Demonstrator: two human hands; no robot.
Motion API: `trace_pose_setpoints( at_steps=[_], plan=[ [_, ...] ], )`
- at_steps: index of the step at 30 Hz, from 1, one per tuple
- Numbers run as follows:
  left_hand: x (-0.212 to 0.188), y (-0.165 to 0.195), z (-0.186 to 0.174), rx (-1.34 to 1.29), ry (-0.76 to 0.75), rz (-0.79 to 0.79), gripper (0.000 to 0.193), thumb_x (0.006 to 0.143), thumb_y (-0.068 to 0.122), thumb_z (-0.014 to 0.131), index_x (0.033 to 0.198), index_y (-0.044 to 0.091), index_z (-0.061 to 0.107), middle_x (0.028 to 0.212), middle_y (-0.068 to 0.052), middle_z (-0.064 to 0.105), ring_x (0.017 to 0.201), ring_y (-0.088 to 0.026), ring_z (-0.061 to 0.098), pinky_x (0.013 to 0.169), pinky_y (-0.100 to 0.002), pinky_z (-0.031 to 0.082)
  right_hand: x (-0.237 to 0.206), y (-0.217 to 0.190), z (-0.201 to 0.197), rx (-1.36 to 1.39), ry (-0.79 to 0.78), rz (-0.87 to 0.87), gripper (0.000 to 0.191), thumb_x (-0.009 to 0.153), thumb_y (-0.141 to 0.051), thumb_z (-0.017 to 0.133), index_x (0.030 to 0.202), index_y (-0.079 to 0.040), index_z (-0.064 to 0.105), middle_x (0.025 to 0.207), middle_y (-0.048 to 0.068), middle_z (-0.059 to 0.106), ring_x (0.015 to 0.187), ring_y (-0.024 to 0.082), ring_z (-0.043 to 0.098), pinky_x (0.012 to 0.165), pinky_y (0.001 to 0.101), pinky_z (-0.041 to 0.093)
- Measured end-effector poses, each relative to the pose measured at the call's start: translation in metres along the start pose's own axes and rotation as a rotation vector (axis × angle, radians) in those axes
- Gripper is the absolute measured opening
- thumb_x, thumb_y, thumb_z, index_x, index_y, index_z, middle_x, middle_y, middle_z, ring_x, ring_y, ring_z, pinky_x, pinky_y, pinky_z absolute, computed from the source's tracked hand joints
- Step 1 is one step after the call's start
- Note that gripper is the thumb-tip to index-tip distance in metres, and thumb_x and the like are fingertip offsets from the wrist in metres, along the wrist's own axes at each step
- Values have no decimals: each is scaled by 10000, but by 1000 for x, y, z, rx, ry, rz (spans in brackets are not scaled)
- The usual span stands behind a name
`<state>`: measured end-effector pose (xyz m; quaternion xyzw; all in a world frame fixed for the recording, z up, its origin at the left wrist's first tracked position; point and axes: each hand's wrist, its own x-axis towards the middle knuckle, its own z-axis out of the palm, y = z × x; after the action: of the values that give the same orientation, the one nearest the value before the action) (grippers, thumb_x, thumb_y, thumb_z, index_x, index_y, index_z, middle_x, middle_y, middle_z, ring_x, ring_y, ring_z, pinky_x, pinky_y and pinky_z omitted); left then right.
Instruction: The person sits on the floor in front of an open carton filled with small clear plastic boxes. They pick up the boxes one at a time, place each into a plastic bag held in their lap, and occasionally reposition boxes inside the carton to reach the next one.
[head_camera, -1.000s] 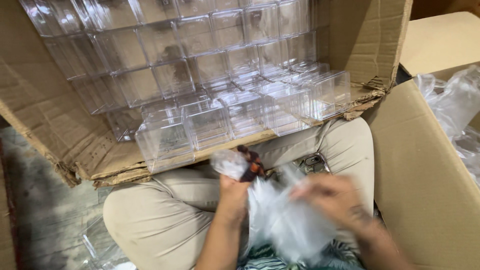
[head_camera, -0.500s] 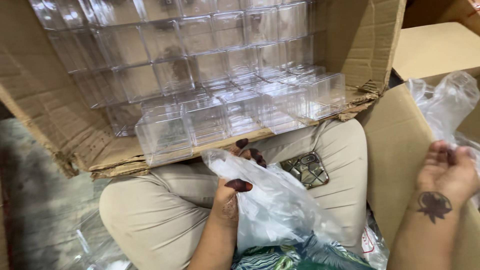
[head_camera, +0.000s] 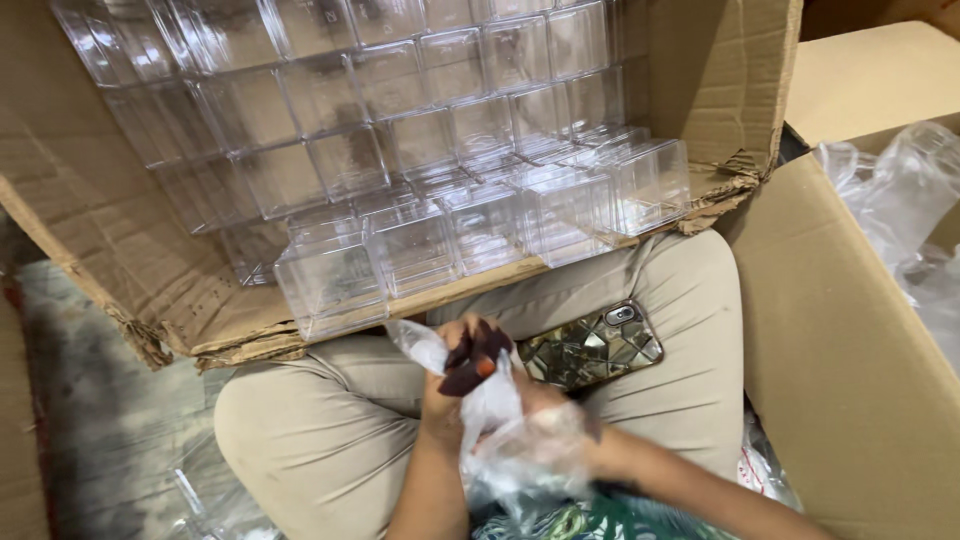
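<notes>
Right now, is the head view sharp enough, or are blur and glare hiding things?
Head view: the clear boxes are sharp, with soft glare on their faces; the right hand blurs behind the crinkled plastic bag; the left hand reads clearly; the phone glints.

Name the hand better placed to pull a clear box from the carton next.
Probably left. The left hand pinches the plastic bag nearest the clear boxes; the right hand is buried inside the bag, farther back.
</notes>
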<state>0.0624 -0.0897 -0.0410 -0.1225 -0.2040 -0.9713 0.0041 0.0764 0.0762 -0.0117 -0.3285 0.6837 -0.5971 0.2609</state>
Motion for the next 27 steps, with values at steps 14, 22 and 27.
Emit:
trace_pose_setpoints(
  at_steps=[14, 22, 27],
  plan=[
    [8, -23, 4, 386, 352, -355, 416, 866, 41, 794, 1244, -26, 634, 988, -74, 723, 803, -172, 689, 653, -304, 572, -50, 91, -33, 670, 183, 426, 271, 908, -63, 658, 1174, -19, 686, 1027, 51, 739, 896, 123, 710, 802, 296, 614],
    [7, -26, 14, 476, 259, -339, 632, 684, 54, 853, 1247, 83, 567, 1078, -10, 700, 968, -129, 681, 839, -302, 572, -26, 71, -33, 242, 381, 313, 331, 897, -47, 698, 1224, -19, 648, 1036, 50, 716, 909, 122, 692, 779, 288, 617],
    [2, -38, 15, 394, 242, -317, 553, 792, 38, 805, 1296, 45, 579, 1175, -27, 693, 1097, -137, 649, 986, -334, 507, -13, 33, -39, -16, 590, 136, 382, 895, -54, 698, 1272, -31, 641, 1050, 40, 725, 917, 114, 685, 787, 268, 580]
  ],
)
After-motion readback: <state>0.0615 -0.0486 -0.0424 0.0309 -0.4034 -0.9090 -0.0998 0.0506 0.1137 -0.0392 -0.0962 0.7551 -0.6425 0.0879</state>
